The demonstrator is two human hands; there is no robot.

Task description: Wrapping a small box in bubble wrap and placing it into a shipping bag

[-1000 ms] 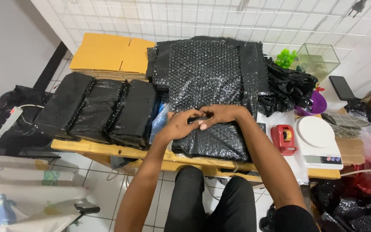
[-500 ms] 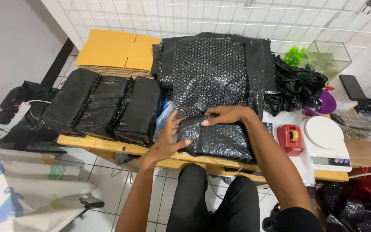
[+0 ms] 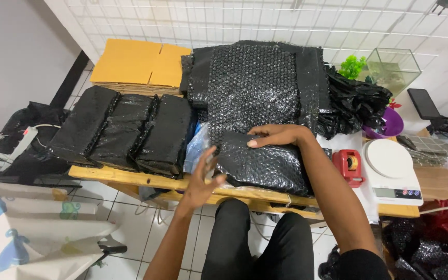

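black bubble-wrapped parcel (image 3: pixel 263 165): we are pinning it under our flat right hand (image 3: pixel 276 136) while our open left hand (image 3: pixel 203 179) is holding nothing; the wrap could be unfolding.

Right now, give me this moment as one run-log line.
right hand: flat on black bubble-wrap parcel | left hand: open at parcel's left end | wrapped parcels: left | tape dispenser, scale: right
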